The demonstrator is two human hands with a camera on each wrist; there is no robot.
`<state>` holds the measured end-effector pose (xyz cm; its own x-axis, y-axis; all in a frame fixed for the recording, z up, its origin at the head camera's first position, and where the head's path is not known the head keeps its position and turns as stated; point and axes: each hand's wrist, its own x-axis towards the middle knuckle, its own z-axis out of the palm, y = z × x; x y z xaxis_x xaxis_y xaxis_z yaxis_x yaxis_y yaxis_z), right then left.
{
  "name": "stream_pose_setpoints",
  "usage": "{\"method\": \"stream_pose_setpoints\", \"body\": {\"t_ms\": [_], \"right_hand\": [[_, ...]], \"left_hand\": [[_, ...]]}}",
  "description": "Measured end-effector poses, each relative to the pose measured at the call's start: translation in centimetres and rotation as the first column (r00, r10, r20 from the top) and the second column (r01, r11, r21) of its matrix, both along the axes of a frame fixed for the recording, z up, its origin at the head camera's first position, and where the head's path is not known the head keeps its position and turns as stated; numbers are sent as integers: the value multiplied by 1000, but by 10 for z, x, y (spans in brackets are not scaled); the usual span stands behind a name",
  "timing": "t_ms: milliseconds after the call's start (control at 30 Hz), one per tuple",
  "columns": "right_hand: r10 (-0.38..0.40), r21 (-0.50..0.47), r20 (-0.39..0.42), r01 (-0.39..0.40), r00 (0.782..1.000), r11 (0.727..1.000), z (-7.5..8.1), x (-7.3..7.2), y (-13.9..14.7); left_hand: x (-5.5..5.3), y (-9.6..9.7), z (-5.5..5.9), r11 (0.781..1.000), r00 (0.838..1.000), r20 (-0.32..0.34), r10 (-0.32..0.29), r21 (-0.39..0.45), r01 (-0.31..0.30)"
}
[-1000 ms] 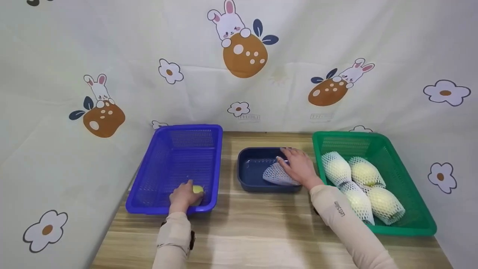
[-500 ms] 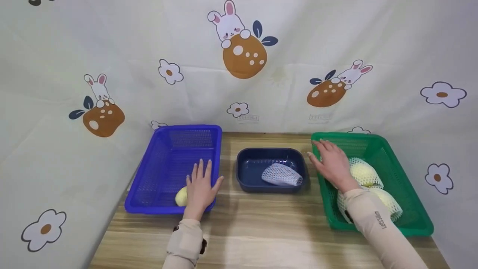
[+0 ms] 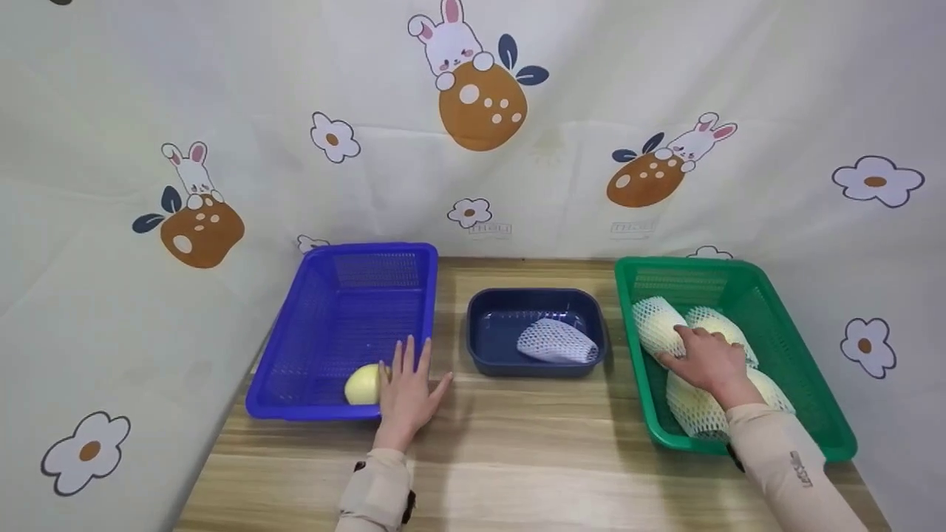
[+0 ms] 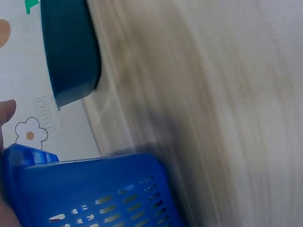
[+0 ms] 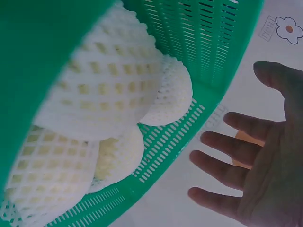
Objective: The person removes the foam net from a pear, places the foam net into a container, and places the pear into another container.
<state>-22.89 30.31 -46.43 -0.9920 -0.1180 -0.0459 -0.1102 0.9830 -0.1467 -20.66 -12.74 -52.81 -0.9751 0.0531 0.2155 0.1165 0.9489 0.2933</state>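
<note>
My left hand (image 3: 408,395) hovers over the front right rim of the blue basket (image 3: 318,412), fingers spread and straight. Beside its fingers, a bare pale yellow fruit (image 3: 362,384) lies in that basket's front corner. In the left wrist view only a fingertip (image 4: 6,111) and a bit of hand show at the left edge. My right hand (image 3: 709,362) is over the green basket (image 3: 808,355), above several pale yellow fruits in white foam nets, such as this netted fruit (image 3: 654,325). The right wrist view shows that hand (image 5: 270,165) with its fingers apart, holding nothing.
Between the baskets stands a small dark blue tub (image 3: 502,325) with a loose white foam net (image 3: 556,341) inside. All stand on a wood-grain table (image 3: 517,443). A printed curtain (image 3: 355,199) hangs right behind the table.
My left hand has let go of the yellow fruit and drawn right to the basket's rim. My right hand has left the foam net in the tub and moved over the green basket.
</note>
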Motion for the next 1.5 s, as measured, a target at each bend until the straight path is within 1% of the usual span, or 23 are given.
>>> {"method": "stream_pose_setpoints", "body": {"t_ms": [133,333,400,500,633,700,833,1000,1167,1233,1300,1500], "right_hand": [[16,-1,106,-16,994,1000,0,7,3],[26,3,229,-27,973,1000,-3,19,9],[29,-4,244,-29,969,1000,-6,23,11],[32,-17,242,-29,970,999,-10,25,14],[32,-28,252,-26,967,999,-19,24,19],[31,-25,259,-25,966,999,-24,22,22],[32,-10,228,-30,973,999,-36,20,22],[45,10,132,-46,990,999,-47,19,18],[47,40,33,-48,998,998,-54,19,17],[52,46,17,-53,998,998,-54,20,16],[54,36,20,-55,998,998,-51,20,16],[41,-35,45,-39,998,999,-29,20,17]], "left_hand": [[1,0,-1,1000,1000,10,7,-24,-7],[2,0,-1,1000,1000,17,1,-20,-1],[1,0,-1,1000,1000,20,3,-15,-3],[0,0,-1,1000,1000,27,7,-15,-6],[0,0,-1,1000,1000,26,7,-15,-7],[0,-1,-1,1000,1000,9,7,-20,-7],[1,0,-2,999,1000,-9,10,-32,-10],[1,0,-2,999,1000,-2,13,-30,-13],[1,1,-2,999,1000,-5,15,-38,-15],[0,0,-2,999,1000,-3,16,-42,-16],[0,0,-3,999,1000,0,18,-47,-18],[0,0,-2,999,999,26,19,-36,-18]]}}
